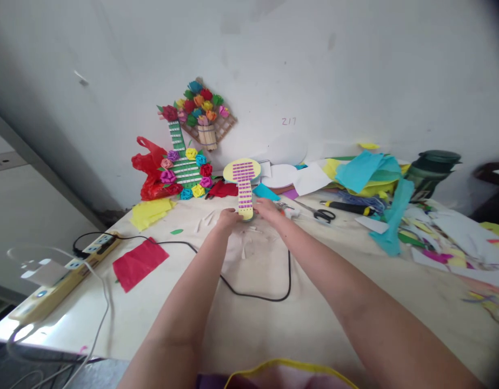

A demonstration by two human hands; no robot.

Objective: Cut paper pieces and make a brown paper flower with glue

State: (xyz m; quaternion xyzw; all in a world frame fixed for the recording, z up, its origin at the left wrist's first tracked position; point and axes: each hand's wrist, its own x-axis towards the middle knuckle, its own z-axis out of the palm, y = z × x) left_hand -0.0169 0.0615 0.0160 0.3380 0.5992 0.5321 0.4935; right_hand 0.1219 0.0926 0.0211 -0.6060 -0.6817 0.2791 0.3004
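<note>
A yellow paper guitar (245, 186) with rows of purple strips leans back among the craft pieces, its round body uppermost and its neck pointing down toward me. My left hand (230, 218) is at the lower left of the neck, its fingertips closed on the edge. On the other side, my right hand (267, 209) lies low over the table with fingers stretched toward the neck's right edge; whether they touch it is hard to see. Behind my right hand is a small glue gun (288, 212), partly hidden. White paper scraps (244, 249) lie below the neck.
Scissors (323, 215), a black-and-yellow handled tool (348, 208) and a green bottle (431, 173) stand or lie right. A green flowered guitar (186, 170) leans left. A black cable (253, 296) loops in front, running from a power strip (66, 278). Red crepe paper (139, 263) lies left.
</note>
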